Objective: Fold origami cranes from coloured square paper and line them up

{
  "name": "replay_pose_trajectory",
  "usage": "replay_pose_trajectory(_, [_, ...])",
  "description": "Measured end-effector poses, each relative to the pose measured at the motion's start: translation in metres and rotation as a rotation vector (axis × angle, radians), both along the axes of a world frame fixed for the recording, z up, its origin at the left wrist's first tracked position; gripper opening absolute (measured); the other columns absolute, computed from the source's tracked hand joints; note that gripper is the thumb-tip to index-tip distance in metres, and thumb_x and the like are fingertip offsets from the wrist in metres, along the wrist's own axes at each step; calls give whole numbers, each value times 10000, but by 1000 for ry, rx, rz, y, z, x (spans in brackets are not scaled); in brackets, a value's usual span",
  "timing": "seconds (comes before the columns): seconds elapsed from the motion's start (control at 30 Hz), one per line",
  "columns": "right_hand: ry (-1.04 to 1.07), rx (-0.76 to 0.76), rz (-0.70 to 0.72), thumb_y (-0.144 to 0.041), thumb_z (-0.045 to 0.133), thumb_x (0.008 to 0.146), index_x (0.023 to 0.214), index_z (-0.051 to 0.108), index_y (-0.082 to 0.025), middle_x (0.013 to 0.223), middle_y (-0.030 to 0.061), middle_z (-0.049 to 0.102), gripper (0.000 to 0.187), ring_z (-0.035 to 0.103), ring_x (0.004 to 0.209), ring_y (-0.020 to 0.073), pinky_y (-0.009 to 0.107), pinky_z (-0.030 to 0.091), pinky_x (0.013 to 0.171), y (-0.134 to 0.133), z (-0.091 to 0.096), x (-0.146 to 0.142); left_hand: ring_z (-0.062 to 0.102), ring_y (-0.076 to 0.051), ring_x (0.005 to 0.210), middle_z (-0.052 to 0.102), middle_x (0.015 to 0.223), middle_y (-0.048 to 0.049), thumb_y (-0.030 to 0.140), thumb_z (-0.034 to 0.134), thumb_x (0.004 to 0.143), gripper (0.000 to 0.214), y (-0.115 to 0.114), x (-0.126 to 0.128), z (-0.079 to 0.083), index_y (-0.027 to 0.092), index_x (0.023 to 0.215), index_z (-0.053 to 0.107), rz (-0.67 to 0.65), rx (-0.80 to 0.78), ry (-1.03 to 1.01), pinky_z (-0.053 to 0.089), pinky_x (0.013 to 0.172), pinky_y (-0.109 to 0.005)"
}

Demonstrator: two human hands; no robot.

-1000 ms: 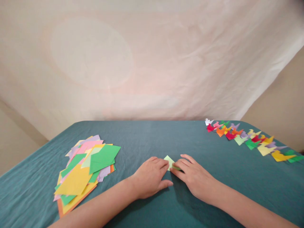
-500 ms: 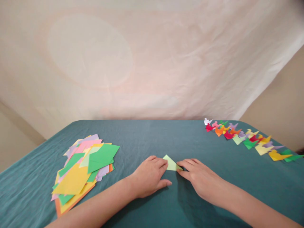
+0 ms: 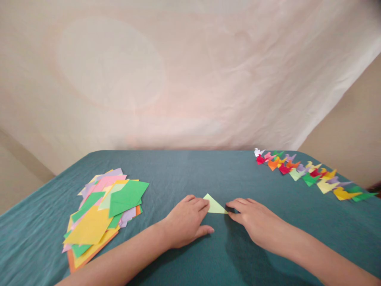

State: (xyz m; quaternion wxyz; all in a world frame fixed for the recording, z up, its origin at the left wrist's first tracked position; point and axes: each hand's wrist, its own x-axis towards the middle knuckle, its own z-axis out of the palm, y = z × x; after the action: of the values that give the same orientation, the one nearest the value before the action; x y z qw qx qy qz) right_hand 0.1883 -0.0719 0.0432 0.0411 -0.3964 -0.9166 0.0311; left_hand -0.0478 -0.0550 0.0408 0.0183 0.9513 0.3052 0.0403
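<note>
A small pale green folded paper triangle [image 3: 214,207] lies flat on the table, one point facing away from me. My left hand [image 3: 189,219] rests over its left part, fingers stretched out and fingertips on the paper, hiding that side. The left thumb is spread apart on the cloth. At the paper's right corner, my right hand [image 3: 251,218] has its thumb tip touching or almost touching the tip. A gap shows between the right thumb and forefinger.
A loose pile of coloured paper sheets [image 3: 92,225] lies on the left of the dark green cloth-covered table [image 3: 184,171]. Several folded paper birds [image 3: 311,179] stand in slanting rows along the right edge. A pale hanging cloth [image 3: 190,79] closes off the back.
My right hand has slid a little to the right, from over the triangle's right part to its tip, baring more of the paper. The left hand stays in place.
</note>
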Motion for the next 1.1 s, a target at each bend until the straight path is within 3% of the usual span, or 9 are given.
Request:
replay_pose_trajectory(0.1, [98, -52, 7, -10, 396, 795, 920, 687, -223, 1057, 32, 634, 381, 557, 957, 178, 333, 405, 847, 14, -1, 5, 488, -232, 1099, 538, 1205, -110, 553, 405, 858, 546, 0, 1, 0, 131, 1196, 486, 0, 13, 4, 309, 964, -342])
replay_pose_trajectory(0.2, [228, 38, -73, -9, 370, 800, 987, 672, -197, 1056, 52, 632, 401, 553, 958, 183, 349, 414, 851, 26, -9, 7, 498, -239, 1077, 543, 1190, -117, 568, 408, 849, 564, -1, 2, 0, 124, 1186, 491, 1, 22, 5, 319, 953, -343])
replay_pose_trajectory(0.4, [363, 76, 93, -77, 370, 878, 1032, 650, -190, 1050, 62, 627, 339, 525, 967, 175, 338, 438, 847, 23, -25, -8, 489, -243, 1089, 536, 1188, -115, 556, 424, 848, 559, -2, 1, -2, 142, 1222, 465, -13, 25, -6, 318, 954, -357])
replay_pose_trajectory(0.73, [334, 192, 155, -159, 457, 895, 1012, 641, -179, 1012, 64, 639, 219, 513, 964, 174, 342, 434, 818, 19, -40, -14, 483, -254, 1096, 518, 1195, -115, 545, 441, 845, 527, -2, 1, -1, 195, 1239, 449, -31, 21, -10, 326, 949, -385])
replay_pose_trajectory(1.1, [196, 299, 160, -121, 455, 876, 1009, 628, -105, 1019, 107, 633, 219, 508, 929, 226, 382, 426, 791, 8, -35, -23, 486, -250, 1084, 527, 1167, -112, 552, 430, 846, 499, -5, 2, -1, 202, 1197, 490, -33, 50, -38, 341, 932, -383])
